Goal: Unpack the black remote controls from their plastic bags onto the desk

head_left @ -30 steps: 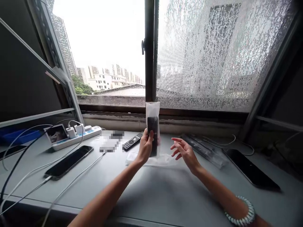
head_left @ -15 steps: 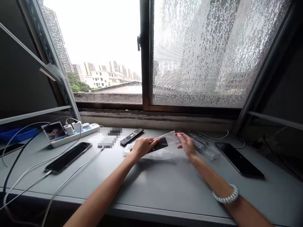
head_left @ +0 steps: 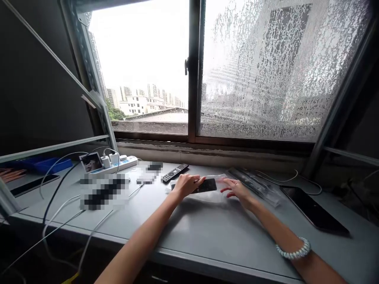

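Observation:
My left hand (head_left: 187,185) is closed over the left part of a clear plastic bag (head_left: 211,197). Inside that bag lies a flat black item (head_left: 209,184) with small pale markings; its left end is hidden under my fingers, and I cannot tell its exact kind. At the bag's right end is my right hand (head_left: 237,191), fingers apart and fingertips by the plastic edge. A coiled pale bracelet (head_left: 294,252) circles my right wrist. Just behind my left hand, a black remote control (head_left: 175,172) rests on the desk (head_left: 201,236).
Clear plastic packaging with dark contents (head_left: 257,185) lies right of my right hand, near a black tablet (head_left: 314,211). On the left stand a white power strip (head_left: 127,162) with chargers, a blue tray (head_left: 49,165) and trailing white cables (head_left: 94,232). A window (head_left: 142,71) rises behind.
My right hand's pinch on the bag's edge has loosened and its fingers have spread. The bag and black item lie flatter. The whole view has shifted, so things appear farther right.

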### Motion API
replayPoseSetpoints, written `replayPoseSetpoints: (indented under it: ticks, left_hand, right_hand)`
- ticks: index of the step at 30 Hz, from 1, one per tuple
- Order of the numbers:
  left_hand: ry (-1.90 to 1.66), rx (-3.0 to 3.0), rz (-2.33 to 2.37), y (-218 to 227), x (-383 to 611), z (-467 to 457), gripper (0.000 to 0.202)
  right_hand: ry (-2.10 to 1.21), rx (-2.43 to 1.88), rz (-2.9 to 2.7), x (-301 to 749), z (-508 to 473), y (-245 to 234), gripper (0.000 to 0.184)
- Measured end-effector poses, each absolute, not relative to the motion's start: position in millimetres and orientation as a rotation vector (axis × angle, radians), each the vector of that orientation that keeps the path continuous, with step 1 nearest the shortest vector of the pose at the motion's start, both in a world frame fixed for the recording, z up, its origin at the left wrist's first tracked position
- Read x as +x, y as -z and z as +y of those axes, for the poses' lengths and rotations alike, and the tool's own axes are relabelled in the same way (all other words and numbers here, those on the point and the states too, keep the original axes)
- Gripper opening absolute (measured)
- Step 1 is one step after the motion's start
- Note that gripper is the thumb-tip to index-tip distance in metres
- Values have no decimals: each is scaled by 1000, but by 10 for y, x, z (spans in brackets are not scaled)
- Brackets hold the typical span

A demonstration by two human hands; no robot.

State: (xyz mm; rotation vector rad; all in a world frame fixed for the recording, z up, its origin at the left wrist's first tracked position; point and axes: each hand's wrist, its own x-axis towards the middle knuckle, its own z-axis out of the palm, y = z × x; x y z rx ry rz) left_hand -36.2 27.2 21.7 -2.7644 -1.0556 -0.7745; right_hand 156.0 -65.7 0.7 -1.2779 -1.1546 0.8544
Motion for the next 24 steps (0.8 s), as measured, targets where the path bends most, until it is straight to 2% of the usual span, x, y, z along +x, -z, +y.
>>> replayPoseSetpoints:
  ticks: [8,17,24]
  left_hand:
    - [734,-2752,-1004,-207,-399,321,51]
    - [758,-2721,-900,-192,-294,182,48]
    - [568,-2618,-781,-197,-312,172,51]
  right_hand:
    - [-1034,-1305,-1251,1621,-659,59,24]
    - [-1005,-1422,-1378,1633,-750,-26,36]
    - [-906,-1553,-1522,1582,-722,30,24]
